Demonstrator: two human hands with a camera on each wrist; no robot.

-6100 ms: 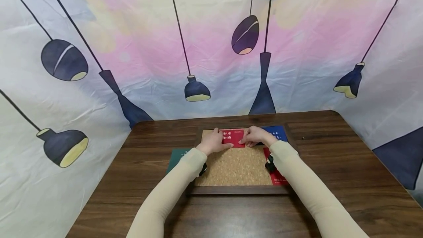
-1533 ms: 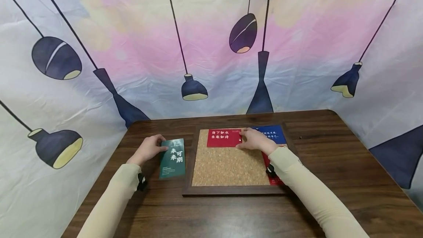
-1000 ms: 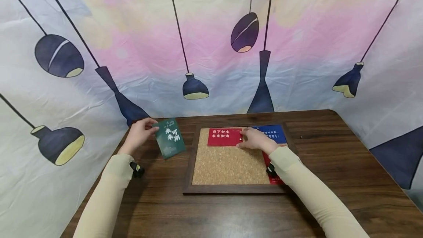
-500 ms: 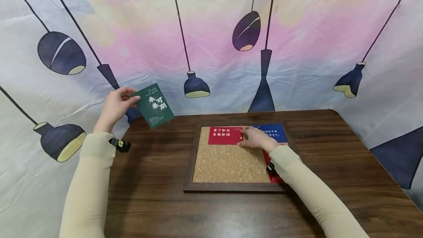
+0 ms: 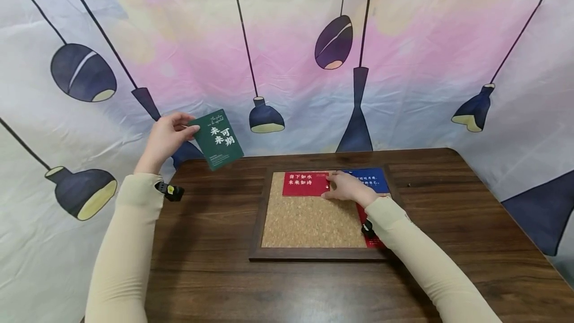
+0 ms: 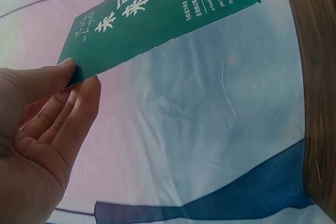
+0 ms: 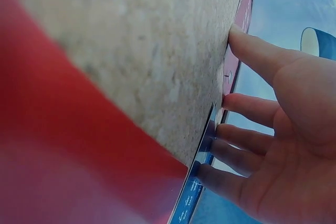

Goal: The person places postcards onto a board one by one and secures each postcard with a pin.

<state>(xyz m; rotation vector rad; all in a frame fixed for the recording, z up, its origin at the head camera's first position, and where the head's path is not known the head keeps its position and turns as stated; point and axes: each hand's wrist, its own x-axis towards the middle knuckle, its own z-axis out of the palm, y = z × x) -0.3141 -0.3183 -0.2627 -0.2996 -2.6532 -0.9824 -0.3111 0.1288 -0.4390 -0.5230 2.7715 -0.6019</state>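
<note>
My left hand point(image 5: 165, 139) pinches the green card point(image 5: 218, 138) between thumb and fingers at its left edge. The card, printed with white characters, is up in the air at the table's back left, tilted. In the left wrist view the thumb point(image 6: 55, 77) lies over one corner of it. My right hand point(image 5: 349, 187) rests its fingertips on the cork board point(image 5: 309, 223), at the right end of a red card point(image 5: 302, 184). A small pin point(image 7: 228, 75) sticks in that card between thumb and index finger. The other fingertips touch the blue card point(image 7: 189, 203).
A second red card point(image 5: 374, 241) lies along the board's right side, partly hidden by my right forearm. The board's dark wooden frame point(image 5: 314, 254) lies on a brown wooden table point(image 5: 215, 283). Behind hangs a cloth point(image 5: 296, 39) printed with lamps.
Both hands were on the red card earlier. My left hand has since gripped the green card and lifted it off the table, then shifted slightly right. The right hand has stayed put lately.
</note>
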